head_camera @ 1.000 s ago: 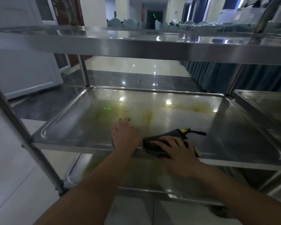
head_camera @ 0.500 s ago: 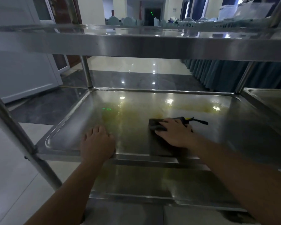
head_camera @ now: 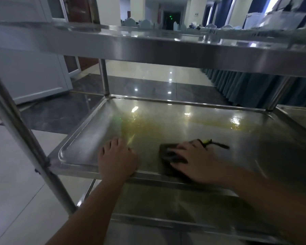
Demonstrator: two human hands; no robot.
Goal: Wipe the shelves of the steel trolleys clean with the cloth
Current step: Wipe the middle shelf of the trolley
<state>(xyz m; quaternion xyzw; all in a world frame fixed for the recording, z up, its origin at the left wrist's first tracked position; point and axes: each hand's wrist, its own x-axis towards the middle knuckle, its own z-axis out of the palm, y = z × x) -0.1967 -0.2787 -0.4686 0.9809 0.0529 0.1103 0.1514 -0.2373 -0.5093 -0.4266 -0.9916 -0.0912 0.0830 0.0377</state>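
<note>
The steel trolley's middle shelf (head_camera: 263, 149) lies in front of me, smeared with a yellowish film across its far half. My right hand (head_camera: 196, 161) lies flat on a dark cloth (head_camera: 168, 152) near the shelf's front edge, fingers straight and pressing it down; a thin dark loop with a yellow tag sticks out to the right. My left hand (head_camera: 117, 158) rests flat on the shelf's front rim, left of the cloth, fingers straight. The top shelf (head_camera: 148, 48) spans above, and the bottom shelf (head_camera: 166, 206) shows below.
Trolley posts stand at the left front (head_camera: 25, 138) and back left (head_camera: 103, 78). A second trolley's shelf (head_camera: 300, 117) abuts on the right. Behind are a tiled floor, a white door (head_camera: 30, 75) at left and skirted tables (head_camera: 245, 89) at right.
My right hand drew the cloth back toward the front edge after pushing it further in. My left hand shifted along the front rim.
</note>
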